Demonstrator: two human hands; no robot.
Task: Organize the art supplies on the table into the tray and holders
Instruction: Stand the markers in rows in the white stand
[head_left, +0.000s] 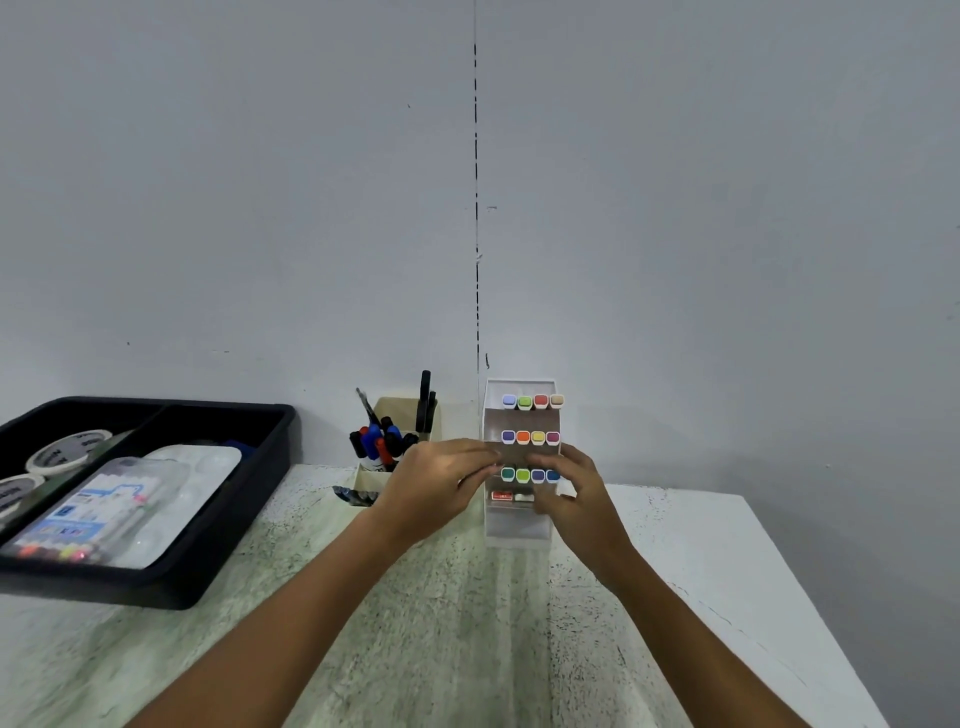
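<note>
Both forearms reach forward over the pale, green-streaked worktop (467, 613), which lies bare of loose supplies in the part nearest the person. Further out, the left hand (434, 491) and the right hand (576, 499) meet at the front of the white tiered plastic marker holder (519, 535) standing at the back of the worktop near the wall. The left grip has its fingers stretched toward the holder's third row, and the right grip is curled at the holder's right edge; whether either is pinching a marker or only steadying the holder cannot be told, since the fingers cover that spot. Three rows of coloured marker caps (531, 437) show filled, four to a row, and a lowest tier holds a couple of small reddish and white pieces. Left of it, the beige compartment pen holder (400, 410) carries upright black, blue and red pens, with one dark pen (353, 494) lying on the worktop against its base. At far left, the black divided plastic tray (249, 499) holds round labelled tubs, a clear palette and a packet of markers. By this judgement the sorting is nearly finished: the stray pen and perhaps a last marker remain.
</note>
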